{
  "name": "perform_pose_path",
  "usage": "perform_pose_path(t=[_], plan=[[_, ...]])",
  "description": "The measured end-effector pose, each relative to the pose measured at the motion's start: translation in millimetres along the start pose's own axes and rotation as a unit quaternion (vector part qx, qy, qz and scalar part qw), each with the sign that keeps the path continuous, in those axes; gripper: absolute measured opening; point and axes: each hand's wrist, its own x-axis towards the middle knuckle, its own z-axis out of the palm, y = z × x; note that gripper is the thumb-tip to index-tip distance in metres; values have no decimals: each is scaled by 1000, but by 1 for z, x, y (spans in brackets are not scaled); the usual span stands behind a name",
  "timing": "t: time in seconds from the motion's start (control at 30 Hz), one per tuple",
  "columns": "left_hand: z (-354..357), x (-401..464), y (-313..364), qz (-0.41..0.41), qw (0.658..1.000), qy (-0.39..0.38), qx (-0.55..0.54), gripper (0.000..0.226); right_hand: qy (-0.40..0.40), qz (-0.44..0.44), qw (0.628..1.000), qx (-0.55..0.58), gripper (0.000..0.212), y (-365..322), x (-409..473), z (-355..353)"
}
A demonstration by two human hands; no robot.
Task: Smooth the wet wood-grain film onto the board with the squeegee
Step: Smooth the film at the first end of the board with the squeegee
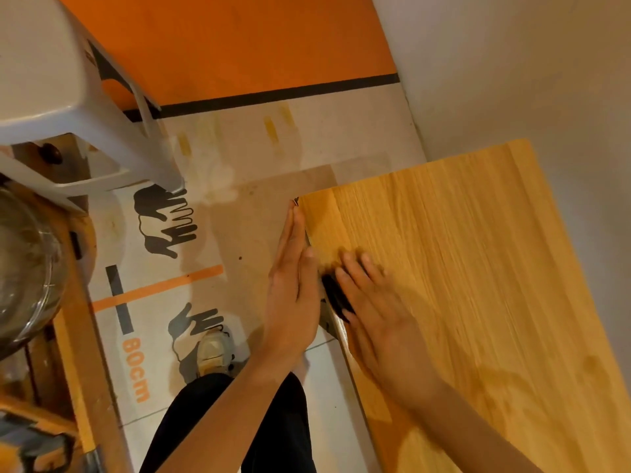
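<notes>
A board covered in light wood-grain film (461,268) fills the right side of the view. My left hand (293,288) is flat and upright against the board's left edge, fingers straight and holding nothing. My right hand (379,312) lies on top of the film close to that edge, slightly blurred. It covers a black squeegee (334,295) whose end sticks out from under the fingers at the edge. A darker wet patch (594,367) shows on the film at the lower right.
A grey plastic stool (68,97) stands at the upper left, with a glass bowl (24,264) on a wooden surface below it. The floor has a printed mat marked "80cm" (136,367); my shoe (213,349) rests on it. A white wall (512,80) borders the board's far side.
</notes>
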Motion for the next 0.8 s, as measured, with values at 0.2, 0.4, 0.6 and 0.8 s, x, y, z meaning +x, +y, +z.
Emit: perform_pose_path(t=[0.2, 0.4, 0.6, 0.8], plan=[[9, -2, 4, 7, 998, 53, -11, 51, 14, -5, 1000, -9, 46, 14, 119, 1], [14, 6, 0, 51, 992, 61, 93, 57, 41, 80, 996, -5, 46, 74, 102, -36], [13, 15, -10, 104, 979, 42, 168, 58, 8, -19, 1000, -1, 37, 26, 138, -9], [18, 17, -5, 98, 973, 63, 200, 58, 13, -5, 997, -70, 45, 81, 150, -32]])
